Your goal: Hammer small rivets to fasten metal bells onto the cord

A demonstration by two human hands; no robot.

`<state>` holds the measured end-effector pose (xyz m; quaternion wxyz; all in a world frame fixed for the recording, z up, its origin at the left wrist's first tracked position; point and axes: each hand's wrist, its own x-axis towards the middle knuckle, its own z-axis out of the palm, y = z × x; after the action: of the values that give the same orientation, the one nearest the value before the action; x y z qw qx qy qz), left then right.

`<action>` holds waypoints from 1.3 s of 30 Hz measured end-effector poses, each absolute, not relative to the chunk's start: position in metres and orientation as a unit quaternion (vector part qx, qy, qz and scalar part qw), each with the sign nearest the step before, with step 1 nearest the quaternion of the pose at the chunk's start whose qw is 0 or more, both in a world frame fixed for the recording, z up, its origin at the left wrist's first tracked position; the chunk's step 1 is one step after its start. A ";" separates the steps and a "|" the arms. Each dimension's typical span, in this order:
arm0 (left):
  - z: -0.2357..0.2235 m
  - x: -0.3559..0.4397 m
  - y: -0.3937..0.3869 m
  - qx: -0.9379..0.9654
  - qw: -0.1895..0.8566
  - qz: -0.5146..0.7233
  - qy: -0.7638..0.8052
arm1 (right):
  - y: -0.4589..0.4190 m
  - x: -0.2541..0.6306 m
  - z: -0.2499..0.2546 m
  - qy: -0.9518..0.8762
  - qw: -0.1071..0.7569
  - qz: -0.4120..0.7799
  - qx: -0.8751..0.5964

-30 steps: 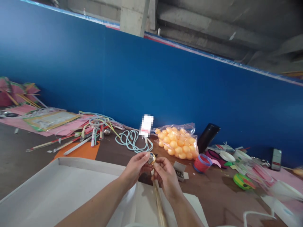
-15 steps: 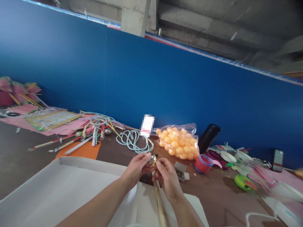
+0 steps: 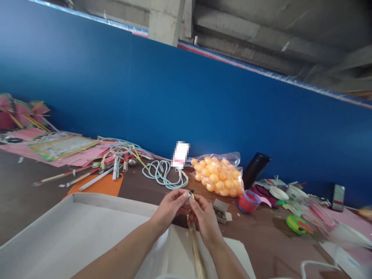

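Observation:
A small shiny silver ball [image 3: 189,197] with a yellowish side is pinched between both my hands, mostly covered by the fingers. My left hand [image 3: 173,205] holds it from the left with thumb and fingers closed. From the other side my right hand [image 3: 203,217] closes its fingertips on the same ball. Directly below the hands a long golden rod-like strip [image 3: 195,248] runs down toward me; whether the fingers touch it cannot be seen. A white shallow box [image 3: 110,224] lies under my left forearm.
Behind the hands are coiled light-blue cords [image 3: 159,174] and a clear bag of orange balls [image 3: 217,174]. To the right stand a small open carton of metal bits [image 3: 221,213], a red-and-blue cup [image 3: 248,201] and a black cylinder [image 3: 257,168]. A blue partition [image 3: 203,100] rises behind.
My hands have drawn closer together around the silver ball, and the fingers now cover more of it. The things on the table have stayed in place.

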<state>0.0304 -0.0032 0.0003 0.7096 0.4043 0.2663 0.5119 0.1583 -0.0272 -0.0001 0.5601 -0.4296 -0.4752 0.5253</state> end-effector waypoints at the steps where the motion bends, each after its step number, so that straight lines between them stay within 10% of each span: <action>1: 0.001 0.030 -0.003 0.411 0.707 0.509 0.268 | -0.027 0.158 0.000 -0.477 0.561 0.522 -0.431; 11: 0.009 0.028 -0.012 0.459 0.671 0.517 0.268 | -0.028 0.164 0.003 -0.434 0.559 0.600 -0.374; 24: 0.004 0.029 -0.018 0.648 0.317 0.570 0.393 | -0.031 0.162 -0.002 -0.350 0.540 0.702 -0.304; 39: 0.002 0.026 -0.013 0.668 0.348 0.536 0.380 | -0.028 0.165 -0.008 -0.364 0.547 0.683 -0.319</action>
<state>0.0256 -0.0132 0.0019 0.3483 0.6683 0.3802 0.5363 0.1653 -0.0280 -0.0076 0.5470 -0.3194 -0.3644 0.6826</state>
